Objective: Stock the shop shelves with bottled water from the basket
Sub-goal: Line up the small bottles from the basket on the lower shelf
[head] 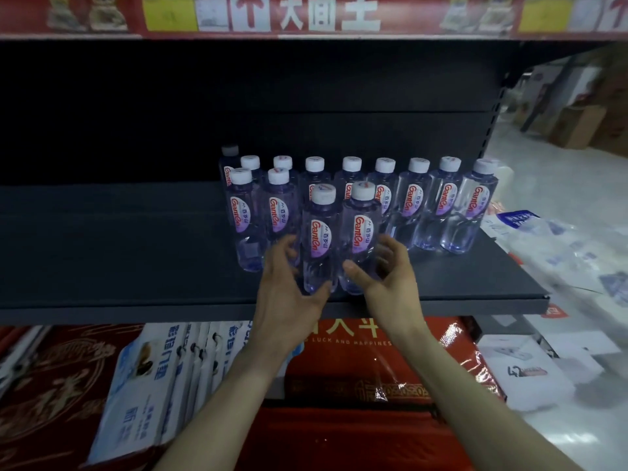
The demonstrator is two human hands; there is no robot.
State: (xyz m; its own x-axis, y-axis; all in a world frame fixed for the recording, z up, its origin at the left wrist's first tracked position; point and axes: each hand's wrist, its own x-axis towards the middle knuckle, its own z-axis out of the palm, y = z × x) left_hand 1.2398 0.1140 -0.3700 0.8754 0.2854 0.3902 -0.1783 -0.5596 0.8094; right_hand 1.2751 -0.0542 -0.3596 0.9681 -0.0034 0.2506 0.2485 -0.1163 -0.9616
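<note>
Dark matte metal makes up the shelf, a flat board with a squared front lip and a black back panel. Along the top at 12 o'clock runs a glossy red banner with white characters.

A row of bottles stands upright at the back, from the middle of the board out toward 3 o'clock: clear ribbed plastic, round white caps, oval purple-and-white labels with red lettering, all full of water. A few more stand in a second rank at its 9 o'clock end.

Nearer the lip, the left front bottle and the right front bottle stand side by side, touching. The left hand curls round the first, fingers at its 9 o'clock side and thumb at its base. The right hand wraps the second, thumb across its front and fingers curled at its 3 o'clock side. How firm either grip is, I cannot tell.

Below at 6 o'clock lie shiny red packs in film; at 7 o'clock, white-and-blue packets lean in a stack. Crumpled clear wrap covers the floor at 3 o'clock.
</note>
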